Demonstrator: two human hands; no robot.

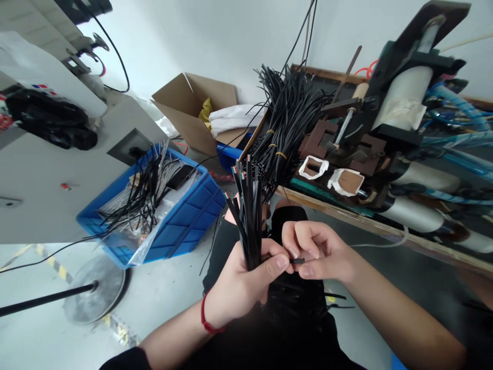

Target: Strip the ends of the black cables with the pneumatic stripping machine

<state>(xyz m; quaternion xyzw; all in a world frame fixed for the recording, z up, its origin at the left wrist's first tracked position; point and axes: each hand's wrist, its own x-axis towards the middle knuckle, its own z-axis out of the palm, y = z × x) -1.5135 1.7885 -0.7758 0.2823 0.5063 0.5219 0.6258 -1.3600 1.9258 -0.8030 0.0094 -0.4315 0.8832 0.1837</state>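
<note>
My left hand is closed round a bundle of short black cables that stand upright, their stripped ends showing red, white and green wires at the top. My right hand sits just to the right, thumb and fingers pinched on a small black piece at the bundle's base. A red string circles my left wrist. Both hands are over my lap in dark clothing.
A large tied bunch of black cables lies on a wooden-edged bench with a machine at the right. A blue crate with cable scraps stands at the left, an open cardboard box behind it, a round stand base on the floor.
</note>
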